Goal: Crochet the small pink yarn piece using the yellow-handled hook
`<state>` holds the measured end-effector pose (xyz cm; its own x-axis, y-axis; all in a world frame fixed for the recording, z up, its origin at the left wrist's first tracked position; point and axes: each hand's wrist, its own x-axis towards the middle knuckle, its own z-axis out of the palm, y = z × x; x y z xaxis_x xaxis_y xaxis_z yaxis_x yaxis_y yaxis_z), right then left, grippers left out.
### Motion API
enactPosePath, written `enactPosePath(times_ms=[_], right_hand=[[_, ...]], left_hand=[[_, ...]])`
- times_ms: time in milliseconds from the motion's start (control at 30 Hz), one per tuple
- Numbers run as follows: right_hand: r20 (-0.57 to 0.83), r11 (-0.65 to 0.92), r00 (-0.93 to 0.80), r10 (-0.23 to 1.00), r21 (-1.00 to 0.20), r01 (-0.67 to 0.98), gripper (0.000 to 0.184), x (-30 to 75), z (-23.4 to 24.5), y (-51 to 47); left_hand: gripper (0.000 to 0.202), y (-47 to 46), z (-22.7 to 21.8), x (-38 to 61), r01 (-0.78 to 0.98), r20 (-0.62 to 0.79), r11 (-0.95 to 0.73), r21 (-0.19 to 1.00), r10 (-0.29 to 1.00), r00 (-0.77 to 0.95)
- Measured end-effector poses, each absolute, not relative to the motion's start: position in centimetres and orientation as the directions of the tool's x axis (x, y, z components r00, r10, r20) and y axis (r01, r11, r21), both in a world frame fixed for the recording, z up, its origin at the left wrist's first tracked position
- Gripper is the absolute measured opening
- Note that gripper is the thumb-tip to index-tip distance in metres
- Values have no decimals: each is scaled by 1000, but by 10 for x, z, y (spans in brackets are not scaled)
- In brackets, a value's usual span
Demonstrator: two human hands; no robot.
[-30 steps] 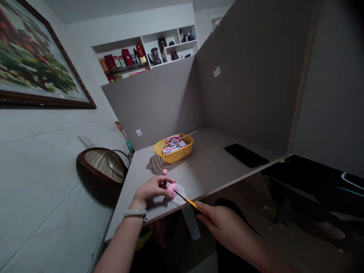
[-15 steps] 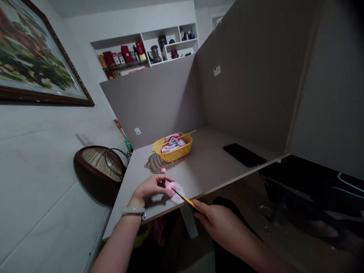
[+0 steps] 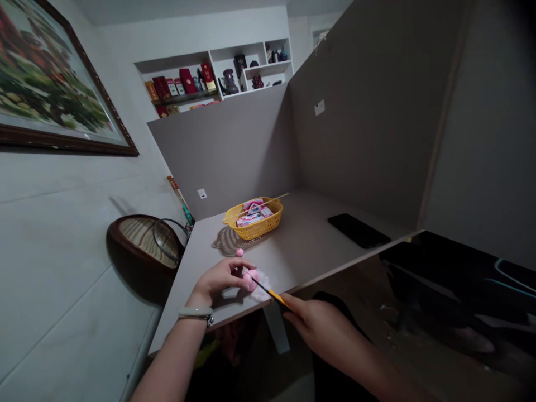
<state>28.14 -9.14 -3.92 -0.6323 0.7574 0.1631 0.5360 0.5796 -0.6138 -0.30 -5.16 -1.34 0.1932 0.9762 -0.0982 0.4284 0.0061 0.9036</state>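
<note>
My left hand [image 3: 221,278] rests at the table's near edge, its fingers closed around a soft pink lump [image 3: 250,281]. A puff of white fluffy material [image 3: 263,288] sits against that lump. My right hand [image 3: 322,326] pinches a thin yellow-and-black tool [image 3: 272,295], whose dark tip reaches the pink lump. A small pink ball [image 3: 239,252] lies on the table just beyond my left fingers. Further back stands a yellow plastic basket [image 3: 259,229] holding pink-and-white packets, with a thin stick lying across it.
A grey table [image 3: 301,251] runs between grey panels, and a black phone [image 3: 358,230] lies at its right. A lace doily [image 3: 228,243] lies beside the basket. A dark round woven dish [image 3: 144,240] with a wire hoop hangs beyond the left edge.
Both hands keep the same hold. The tool tip stays at the pink lump, and the whole view has drifted slightly.
</note>
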Motion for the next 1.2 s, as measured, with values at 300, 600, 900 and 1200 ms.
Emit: enactPosePath(times_ms=[300, 600, 900, 1200], right_hand=[[184, 593, -639, 746, -621, 513, 38, 278, -43, -87], [191, 601, -621, 760, -572, 559, 36, 259, -33, -82], [166, 573, -638, 752, -643, 508, 40, 285, -42, -95], [211, 609, -629, 748, -595, 524, 37, 265, -43, -87]], left_hand=[[54, -53, -15, -7, 401, -103, 23, 916, 978, 180], [55, -53, -14, -2, 406, -127, 43, 913, 975, 183], [53, -52, -11, -5, 455, -96, -5, 891, 975, 198], [56, -53, -15, -6, 427, -114, 25, 904, 977, 183]])
